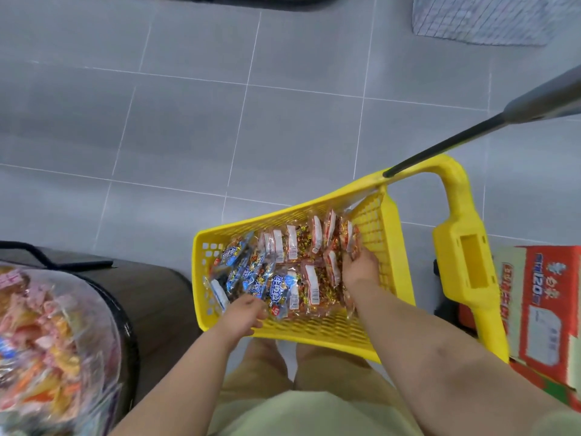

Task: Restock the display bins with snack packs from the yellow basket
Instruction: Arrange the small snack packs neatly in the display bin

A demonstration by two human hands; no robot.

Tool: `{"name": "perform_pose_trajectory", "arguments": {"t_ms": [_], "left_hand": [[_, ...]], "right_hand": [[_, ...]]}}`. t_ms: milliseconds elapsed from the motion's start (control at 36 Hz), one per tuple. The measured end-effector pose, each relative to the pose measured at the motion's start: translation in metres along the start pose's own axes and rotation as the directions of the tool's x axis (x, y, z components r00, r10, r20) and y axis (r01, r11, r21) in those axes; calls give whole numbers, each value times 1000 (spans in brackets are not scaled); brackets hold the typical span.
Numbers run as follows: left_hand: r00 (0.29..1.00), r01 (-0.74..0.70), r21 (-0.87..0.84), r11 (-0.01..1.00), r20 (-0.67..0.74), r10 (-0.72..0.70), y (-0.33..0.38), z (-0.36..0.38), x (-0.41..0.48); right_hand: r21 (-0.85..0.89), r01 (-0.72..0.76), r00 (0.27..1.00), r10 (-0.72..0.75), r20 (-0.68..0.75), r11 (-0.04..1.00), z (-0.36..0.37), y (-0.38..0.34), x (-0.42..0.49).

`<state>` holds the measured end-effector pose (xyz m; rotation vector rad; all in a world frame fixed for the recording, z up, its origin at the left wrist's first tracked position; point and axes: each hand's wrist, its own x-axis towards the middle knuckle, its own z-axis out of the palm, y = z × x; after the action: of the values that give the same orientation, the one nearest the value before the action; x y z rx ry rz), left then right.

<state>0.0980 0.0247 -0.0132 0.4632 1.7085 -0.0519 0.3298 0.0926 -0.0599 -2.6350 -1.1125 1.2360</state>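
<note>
The yellow basket (317, 328) sits on the grey tiled floor (188, 121) right in front of the person's knees, and both hands are inside it. The left hand (243, 313) has its fingers curled around the edge of the blue snack packs (251, 272), which are heaped just beyond and to the right of its knuckles. The right hand (361, 267) reaches down into the red-and-gold snack packs (314, 278), which stand in rows to its left and ahead of it. Its fingertips are buried among them, so I cannot tell whether they have closed on one. Right of this hand rises the basket's pull handle (465, 265), with a red carton (540, 309) beyond it. Well left of the left hand lies a round display bin (125, 325) of mixed sweets under clear plastic
</note>
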Motion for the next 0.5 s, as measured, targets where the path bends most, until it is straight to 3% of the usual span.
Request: {"name": "perform_pose_trajectory", "arguments": {"t_ms": [111, 194, 333, 417, 500], "left_hand": [[1000, 6, 13, 1000, -24, -5, -6, -8, 5], [999, 14, -3, 1000, -44, -14, -5, -13, 6], [997, -35, -101, 994, -79, 27, 8, -22, 10], [994, -107, -147, 983, -54, 100, 22, -25, 8], [978, -199, -189, 961, 22, 207, 39, -27, 2]], "right_hand": [[68, -72, 997, 70, 23, 995, -10, 4, 8], [89, 60, 997, -55, -58, 994, -17, 8, -2], [195, 330, 935, -292, -200, 924, -33, 10, -34], [278, 378, 919, -322, -226, 883, -42, 10, -51], [499, 316, 947, -298, -118, 807, -41, 5, -62]]}}
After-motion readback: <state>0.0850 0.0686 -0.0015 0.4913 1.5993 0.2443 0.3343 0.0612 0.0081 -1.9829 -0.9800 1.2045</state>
